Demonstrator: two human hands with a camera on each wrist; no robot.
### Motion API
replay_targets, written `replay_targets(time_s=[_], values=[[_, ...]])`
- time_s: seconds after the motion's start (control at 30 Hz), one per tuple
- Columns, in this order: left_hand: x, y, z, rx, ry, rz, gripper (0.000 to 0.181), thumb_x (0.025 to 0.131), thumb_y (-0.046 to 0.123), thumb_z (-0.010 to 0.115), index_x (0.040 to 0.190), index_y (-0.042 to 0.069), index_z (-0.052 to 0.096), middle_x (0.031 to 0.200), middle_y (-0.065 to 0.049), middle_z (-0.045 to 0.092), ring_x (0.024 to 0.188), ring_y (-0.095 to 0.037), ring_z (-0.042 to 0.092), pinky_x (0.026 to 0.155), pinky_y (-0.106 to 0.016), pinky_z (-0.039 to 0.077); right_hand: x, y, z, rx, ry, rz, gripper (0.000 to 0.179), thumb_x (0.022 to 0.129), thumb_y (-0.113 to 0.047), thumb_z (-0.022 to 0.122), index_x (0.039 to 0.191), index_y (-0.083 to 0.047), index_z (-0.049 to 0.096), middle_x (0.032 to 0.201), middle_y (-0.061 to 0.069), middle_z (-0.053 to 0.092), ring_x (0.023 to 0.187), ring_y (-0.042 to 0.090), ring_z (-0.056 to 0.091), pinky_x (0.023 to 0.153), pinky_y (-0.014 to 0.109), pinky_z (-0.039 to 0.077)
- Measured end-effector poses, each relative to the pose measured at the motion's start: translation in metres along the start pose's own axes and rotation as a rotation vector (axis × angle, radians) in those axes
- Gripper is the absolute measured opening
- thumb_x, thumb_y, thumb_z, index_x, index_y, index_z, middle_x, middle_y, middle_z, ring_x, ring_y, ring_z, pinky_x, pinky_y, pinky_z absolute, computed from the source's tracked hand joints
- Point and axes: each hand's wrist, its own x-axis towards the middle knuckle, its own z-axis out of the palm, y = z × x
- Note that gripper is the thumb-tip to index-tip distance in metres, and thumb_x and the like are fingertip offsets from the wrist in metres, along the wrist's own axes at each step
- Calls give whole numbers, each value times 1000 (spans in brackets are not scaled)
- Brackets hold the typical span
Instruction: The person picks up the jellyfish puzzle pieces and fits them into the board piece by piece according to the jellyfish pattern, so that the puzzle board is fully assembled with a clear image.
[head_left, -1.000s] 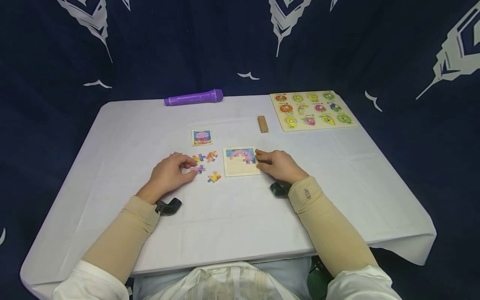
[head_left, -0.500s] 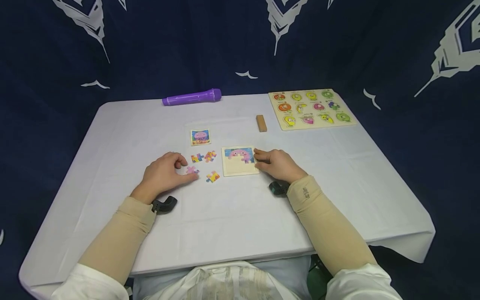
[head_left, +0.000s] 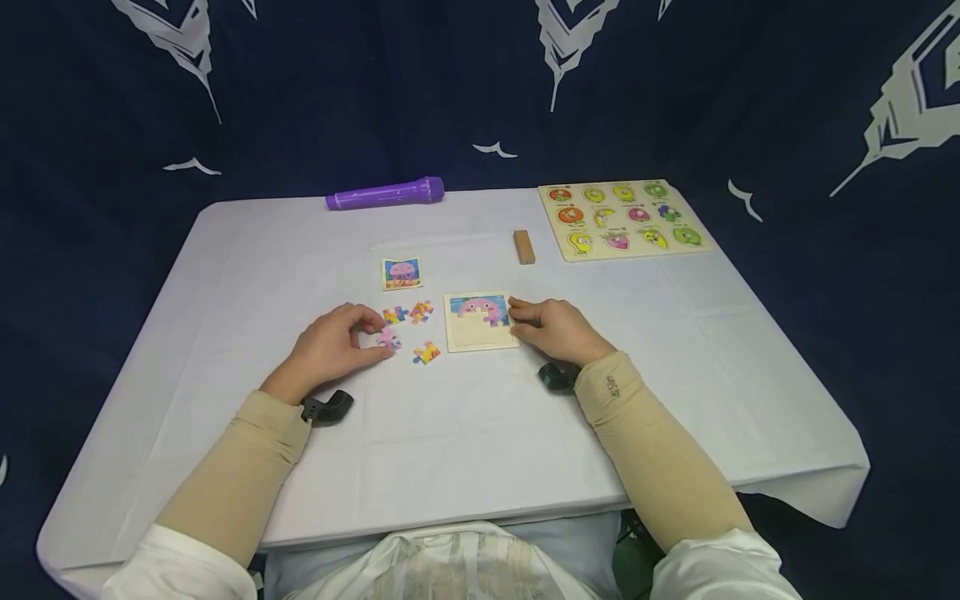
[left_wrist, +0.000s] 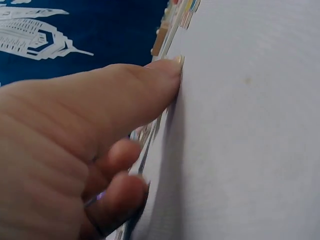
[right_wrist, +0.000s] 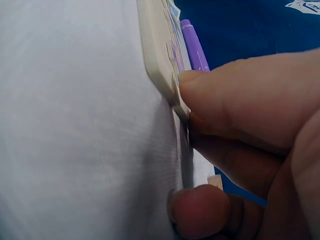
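Note:
In the head view my left hand (head_left: 326,346) holds a pink puzzle piece (head_left: 388,338) on the tabletop between thumb and index finger. In the left wrist view the thumb (left_wrist: 150,87) reaches toward the table and the piece is mostly hidden. Several yellow and multicoloured pieces lie close by, among them a lower one (head_left: 426,353). My right hand (head_left: 558,329) grips the right edge of a square puzzle tray (head_left: 468,340), thumb (right_wrist: 215,92) against its side. A pink animal picture fills the tray's upper part; the lower part shows bare wood.
Behind the loose pieces lies a small picture card (head_left: 402,273). A wooden block (head_left: 524,247) sits behind the tray, and a fruit puzzle board (head_left: 626,221) lies at the back right. A purple toy microphone (head_left: 386,195) rests along the back edge of the white-covered table (head_left: 450,442).
My left hand drew the pink piece left, away from the tray, then shifted slightly back right, and the piece's angle changed. My right hand stayed at the tray's edge.

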Motion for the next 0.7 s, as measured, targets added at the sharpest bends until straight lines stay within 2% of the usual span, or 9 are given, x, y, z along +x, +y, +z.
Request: replay_targets(time_s=[0.17,0.37,0.7], values=[[2,-2,1,-116,-7,-9,39,86,32,85,118,18,67,105,1,73,72,-19,53,64,-32,41,-1,2,1,9,3,-2,42,101,-26,67,139,-8,63,154,-1,51,146,28,43,120,48,34],[4,-7,3,-220,62,4,25,92,30,80,112,18,71,99,0,74,67,-18,54,59,-28,41,-1,1,0,10,2,-9,42,101,-25,68,139,-8,62,154,-1,51,146,28,44,119,48,35],[3,-1,4,-207,128,42,23,90,26,82,110,17,75,94,1,75,68,-17,56,59,-25,41,0,2,0,-1,3,-14,42,100,-23,69,139,-8,62,153,0,51,146,29,44,119,48,35]])
